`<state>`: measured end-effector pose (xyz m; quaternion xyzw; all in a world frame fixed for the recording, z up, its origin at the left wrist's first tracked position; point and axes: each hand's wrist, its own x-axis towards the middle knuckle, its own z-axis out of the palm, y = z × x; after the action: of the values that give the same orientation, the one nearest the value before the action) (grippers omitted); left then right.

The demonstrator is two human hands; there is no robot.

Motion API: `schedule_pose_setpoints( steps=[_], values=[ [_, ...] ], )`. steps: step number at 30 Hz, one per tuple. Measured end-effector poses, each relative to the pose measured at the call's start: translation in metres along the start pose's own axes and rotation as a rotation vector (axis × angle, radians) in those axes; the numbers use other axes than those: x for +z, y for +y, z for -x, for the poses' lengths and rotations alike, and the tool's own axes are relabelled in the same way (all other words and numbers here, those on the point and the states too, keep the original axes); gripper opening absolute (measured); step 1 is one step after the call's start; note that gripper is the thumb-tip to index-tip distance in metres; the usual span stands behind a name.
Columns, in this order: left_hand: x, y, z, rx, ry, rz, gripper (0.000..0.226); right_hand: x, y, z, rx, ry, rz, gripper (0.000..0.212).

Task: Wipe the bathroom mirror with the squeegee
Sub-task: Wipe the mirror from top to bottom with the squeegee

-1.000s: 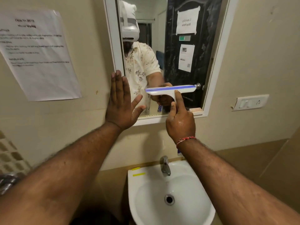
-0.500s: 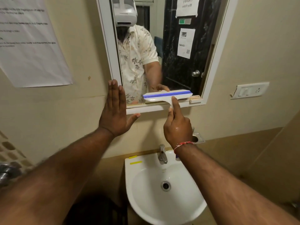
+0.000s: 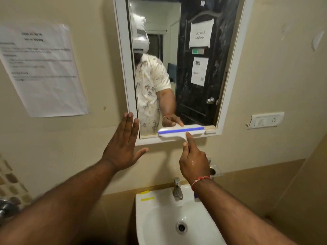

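A white-framed mirror hangs on the beige wall above the sink. My right hand grips the handle of a white squeegee with a blue blade strip. Its blade lies level against the glass at the mirror's bottom edge, toward the right. The forefinger runs up the handle. My left hand is flat and spread, fingers upward, pressed on the wall and the mirror frame's lower left corner. It holds nothing. The mirror reflects a person in a floral shirt and a black door.
A white sink with a metal tap sits directly below my hands. A paper notice is taped to the wall at left. A switch plate is on the wall at right, with a small metal holder below the mirror.
The squeegee has slid down the glass from mid-height to the mirror's bottom edge. My left hand dropped with it along the frame's left side. The view also tilted.
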<state>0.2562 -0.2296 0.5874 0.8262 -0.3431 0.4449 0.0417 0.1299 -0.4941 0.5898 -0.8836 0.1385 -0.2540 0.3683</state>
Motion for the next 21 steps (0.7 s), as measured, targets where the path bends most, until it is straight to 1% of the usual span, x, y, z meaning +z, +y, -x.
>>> schedule_pose_setpoints(
  steps=[4, 8, 13, 16, 18, 21],
  values=[
    [-0.013, -0.020, -0.004, 0.066, 0.050, -0.002, 0.093, -0.006, -0.009, 0.000, -0.011, 0.029, -0.031, 0.050],
    [-0.032, -0.041, -0.033, 0.133, 0.106, -0.027, 0.080, -0.019, -0.046, -0.010, -0.076, 0.076, -0.072, 0.050],
    [-0.071, -0.062, -0.099, 0.076, 0.180, -0.007, 0.078, -0.049, -0.118, -0.036, -0.289, 0.162, -0.173, 0.055],
    [-0.101, -0.072, -0.146, 0.065, 0.228, 0.015, 0.077, -0.073, -0.161, -0.060, -0.400, 0.203, -0.251, 0.052],
    [-0.117, -0.075, -0.174, 0.029, 0.260, 0.036, 0.077, -0.087, -0.185, -0.077, -0.426, 0.238, -0.306, 0.050],
    [-0.141, -0.077, -0.211, -0.048, 0.314, 0.130, 0.075, -0.106, -0.221, -0.098, -0.476, 0.268, -0.369, 0.048]
  ],
)
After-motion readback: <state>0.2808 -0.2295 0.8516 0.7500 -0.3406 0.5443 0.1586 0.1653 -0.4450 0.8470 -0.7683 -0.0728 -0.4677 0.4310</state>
